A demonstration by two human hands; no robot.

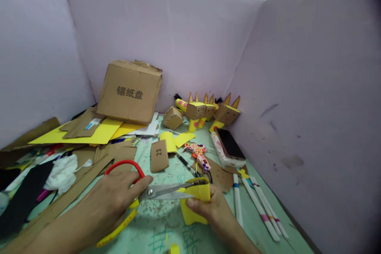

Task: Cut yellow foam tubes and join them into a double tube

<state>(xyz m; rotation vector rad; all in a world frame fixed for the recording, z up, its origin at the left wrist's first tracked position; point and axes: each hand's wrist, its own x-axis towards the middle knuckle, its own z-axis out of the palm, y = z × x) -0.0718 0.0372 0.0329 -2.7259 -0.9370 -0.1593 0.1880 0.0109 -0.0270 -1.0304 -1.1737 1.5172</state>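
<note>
My left hand [116,192] is wrapped around a pair of scissors [157,193] with a red handle loop. Their blades point right and stand apart, with the tips at a curled piece of yellow paper [202,192]. That paper is pinched in my right hand [216,210], thumb in front and the other fingers mostly hidden behind it. Below my left palm a yellow band with small markings [119,228] sticks out; whether it belongs to the scissors I cannot tell.
A cardboard box [131,92] leans at the back over yellow sheets [101,133]. Several cardboard-headed giraffe-like figures [196,111] stand back right. Nearer are a glue gun [198,154], a pen [187,164], a phone [229,144] and white marker pens [262,206]. Crumpled tissue [62,172] lies left.
</note>
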